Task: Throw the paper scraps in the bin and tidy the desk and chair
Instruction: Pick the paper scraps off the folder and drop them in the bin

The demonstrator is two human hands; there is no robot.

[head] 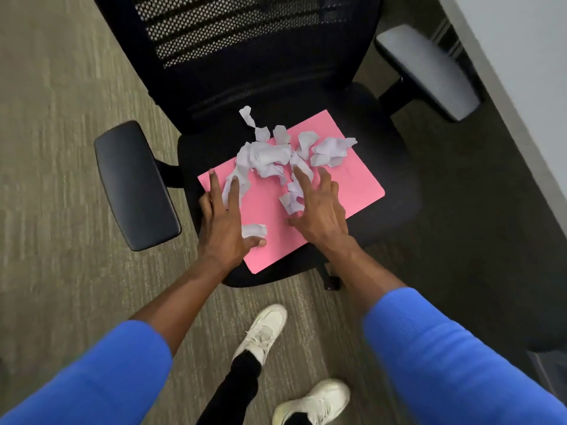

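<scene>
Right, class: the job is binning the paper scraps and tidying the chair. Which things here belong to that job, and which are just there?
Part of the job:
paper scraps
pink sheet
chair
left hand
right hand

Just there:
carpet
white shoes
wall

Person seen from above: bright blue ribbed sleeves (441, 360) are pushed up, leaving forearms and both hands bare. Lower body: black trousers (236, 391) and white lace-up sneakers (265, 331), the laces visible on each shoe.
</scene>
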